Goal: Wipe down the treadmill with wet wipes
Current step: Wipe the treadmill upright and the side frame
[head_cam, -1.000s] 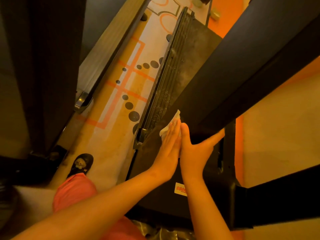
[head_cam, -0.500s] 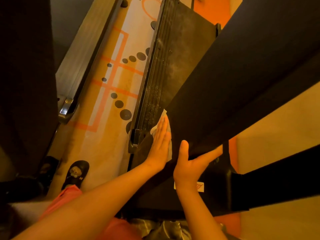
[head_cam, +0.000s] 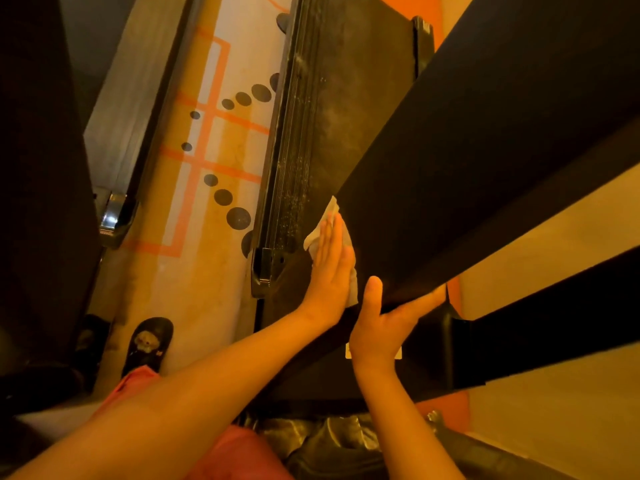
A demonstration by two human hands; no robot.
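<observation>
Left hand lies flat and open, pressing a white wipe on the treadmill's black panel; right hand grips its edge. Firm, overlapping strokes suit best.

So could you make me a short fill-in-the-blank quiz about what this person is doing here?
1. The left hand presses a white ____ flat against the black treadmill panel.
2. The right hand grips the panel's lower ____.
3. On the patterned floor stands a black ____.

Missing words: wet wipe; edge; sandal.
</observation>
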